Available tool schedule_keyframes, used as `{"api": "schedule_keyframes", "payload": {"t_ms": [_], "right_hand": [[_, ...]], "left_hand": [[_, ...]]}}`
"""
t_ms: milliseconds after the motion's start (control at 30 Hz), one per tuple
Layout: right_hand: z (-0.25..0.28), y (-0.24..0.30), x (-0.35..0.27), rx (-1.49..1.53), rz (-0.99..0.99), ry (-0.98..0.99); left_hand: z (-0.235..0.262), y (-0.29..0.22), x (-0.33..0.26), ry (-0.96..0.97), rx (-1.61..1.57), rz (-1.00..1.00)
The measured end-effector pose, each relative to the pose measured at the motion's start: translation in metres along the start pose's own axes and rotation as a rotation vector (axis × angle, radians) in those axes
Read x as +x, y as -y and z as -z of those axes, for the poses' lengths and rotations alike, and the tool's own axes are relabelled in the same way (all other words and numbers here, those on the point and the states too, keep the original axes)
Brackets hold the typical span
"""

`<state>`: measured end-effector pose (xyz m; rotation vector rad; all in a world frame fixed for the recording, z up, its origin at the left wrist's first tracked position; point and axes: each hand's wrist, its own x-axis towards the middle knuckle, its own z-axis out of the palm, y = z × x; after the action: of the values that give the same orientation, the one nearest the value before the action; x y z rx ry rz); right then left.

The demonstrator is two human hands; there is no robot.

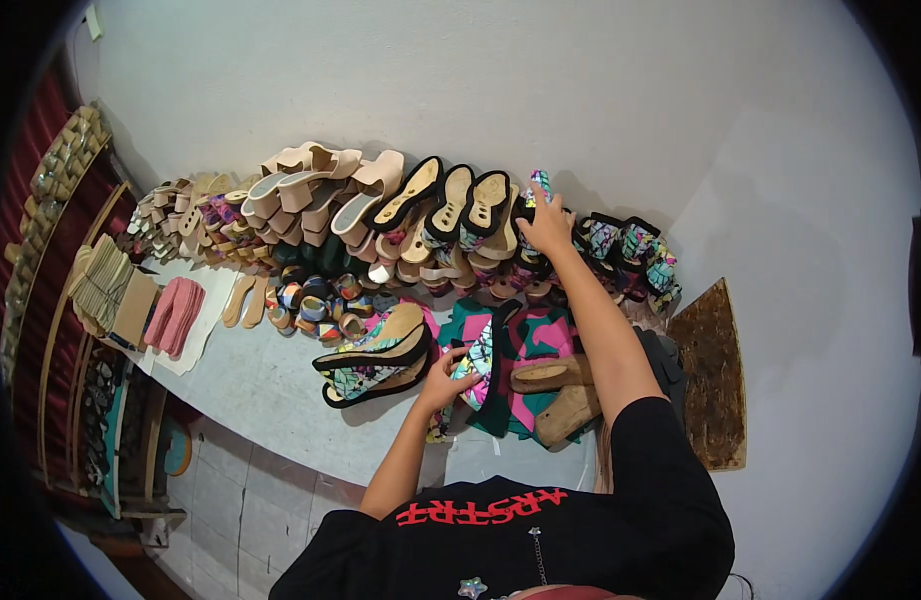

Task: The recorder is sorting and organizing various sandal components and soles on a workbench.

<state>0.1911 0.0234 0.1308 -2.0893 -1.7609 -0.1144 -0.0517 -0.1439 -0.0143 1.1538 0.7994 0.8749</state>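
Setting: pale grey worktop [281, 390] against a white wall, crowded with sandal parts.
Far left of the grips: pink soles [174, 315], tan insoles [246, 300].
Left hand [443, 380]: fingers closed on a patterned upper piece [476, 365], just right of stacked wedge sandals [376, 365].
Handling: likely light, soft, floppy; best pinched at an edge.
Axis: long side running away from the body, tilted slightly right.
Right hand [547, 228]: stretched to the back row, fingers clamped on an upright patterned strip [539, 185], pointing up.
Right of that grip: brown board [716, 375].
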Motion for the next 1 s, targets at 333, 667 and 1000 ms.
{"api": "schedule_keyframes", "payload": {"t_ms": [333,667,1000], "right_hand": [[0.005,0.000,-0.031,0.059,0.107,-0.275],[-0.038,0.020,-0.276,0.617,0.278,0.218],[-0.033,-0.002,-0.302,0.445,-0.169,0.152]], "left_hand": [[-0.007,0.002,-0.006,-0.011,0.068,-0.048],[-0.026,0.020,0.001,-0.249,-0.020,0.076],[-0.068,0.014,0.000,-0.174,0.171,0.152]]}}
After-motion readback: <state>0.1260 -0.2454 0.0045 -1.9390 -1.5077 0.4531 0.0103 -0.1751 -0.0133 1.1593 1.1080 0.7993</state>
